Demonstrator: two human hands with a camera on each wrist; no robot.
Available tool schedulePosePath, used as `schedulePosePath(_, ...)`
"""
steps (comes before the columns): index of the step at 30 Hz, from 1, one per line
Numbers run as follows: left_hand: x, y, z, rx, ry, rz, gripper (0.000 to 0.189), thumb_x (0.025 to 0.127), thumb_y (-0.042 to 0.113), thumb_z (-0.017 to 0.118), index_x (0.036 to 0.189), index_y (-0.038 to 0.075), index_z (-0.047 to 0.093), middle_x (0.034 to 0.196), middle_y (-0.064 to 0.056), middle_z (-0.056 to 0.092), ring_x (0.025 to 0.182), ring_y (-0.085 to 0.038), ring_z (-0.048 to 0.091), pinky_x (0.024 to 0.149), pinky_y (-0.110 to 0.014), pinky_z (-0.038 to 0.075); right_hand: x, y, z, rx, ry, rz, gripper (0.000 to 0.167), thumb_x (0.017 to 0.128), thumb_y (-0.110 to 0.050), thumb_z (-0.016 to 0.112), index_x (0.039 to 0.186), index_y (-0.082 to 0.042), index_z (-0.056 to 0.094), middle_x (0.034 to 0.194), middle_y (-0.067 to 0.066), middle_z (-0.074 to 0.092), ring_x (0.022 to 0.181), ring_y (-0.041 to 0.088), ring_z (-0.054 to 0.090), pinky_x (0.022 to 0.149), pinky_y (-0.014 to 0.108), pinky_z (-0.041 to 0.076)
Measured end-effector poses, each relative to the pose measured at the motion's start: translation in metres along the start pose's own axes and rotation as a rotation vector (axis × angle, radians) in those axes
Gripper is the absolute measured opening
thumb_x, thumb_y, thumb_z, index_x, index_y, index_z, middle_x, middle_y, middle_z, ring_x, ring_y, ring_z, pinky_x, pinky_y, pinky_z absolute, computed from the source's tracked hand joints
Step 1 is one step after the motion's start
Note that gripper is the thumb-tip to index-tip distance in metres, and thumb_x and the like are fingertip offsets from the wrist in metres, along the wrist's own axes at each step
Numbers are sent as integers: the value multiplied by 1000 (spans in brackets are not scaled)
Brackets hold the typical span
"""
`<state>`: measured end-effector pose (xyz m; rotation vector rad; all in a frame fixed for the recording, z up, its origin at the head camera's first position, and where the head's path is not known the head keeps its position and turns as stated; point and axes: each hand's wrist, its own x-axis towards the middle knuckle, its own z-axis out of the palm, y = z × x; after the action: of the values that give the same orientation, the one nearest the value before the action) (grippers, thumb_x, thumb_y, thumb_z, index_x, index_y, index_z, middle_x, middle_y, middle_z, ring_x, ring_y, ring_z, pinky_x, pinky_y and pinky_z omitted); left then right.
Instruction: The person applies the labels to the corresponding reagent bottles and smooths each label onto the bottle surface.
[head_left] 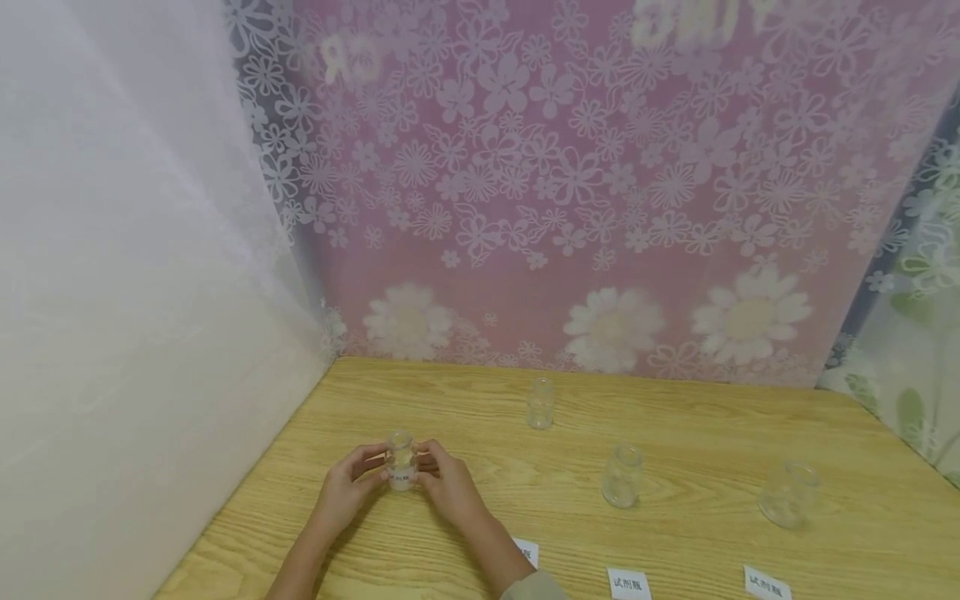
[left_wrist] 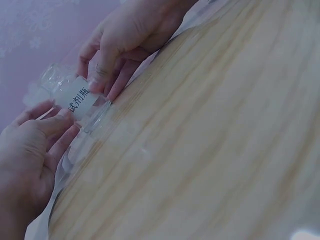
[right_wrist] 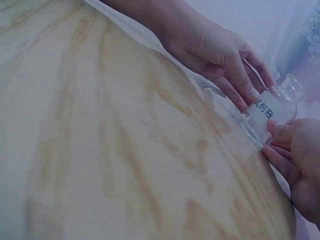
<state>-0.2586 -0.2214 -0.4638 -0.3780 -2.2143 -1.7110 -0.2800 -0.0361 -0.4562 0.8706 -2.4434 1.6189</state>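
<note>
Wood-grain tabletop [head_left: 675, 433] — left hand [head_left: 347, 490] and right hand [head_left: 452, 493] pinch a glass bottle [head_left: 401, 459]
Uneven thumb pressure could wrinkle the label [left_wrist: 79, 100] on the bottle's side.

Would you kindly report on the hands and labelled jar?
Left hand and right hand holding labelled jar from either side. Jar upright. Three other jars apart, not blocking.

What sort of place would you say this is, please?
Probably a small curtained-off indoor workspace: a floral curtain hangs behind a wood-grain table, with clear bottles and printed paper labels there.
</note>
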Motion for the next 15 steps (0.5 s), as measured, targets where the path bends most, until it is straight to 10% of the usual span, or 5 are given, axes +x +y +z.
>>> schedulePosePath(15,-1,9,0,-69,-17,-74,33,85,-1,62,116,-6,54,120,-21,53,108,-39,51,85,-32,47,1,-8,-7,81,-58,100,29,89,-9,61,116,-6,52,110,14,60,100,30,57,83,40,47)
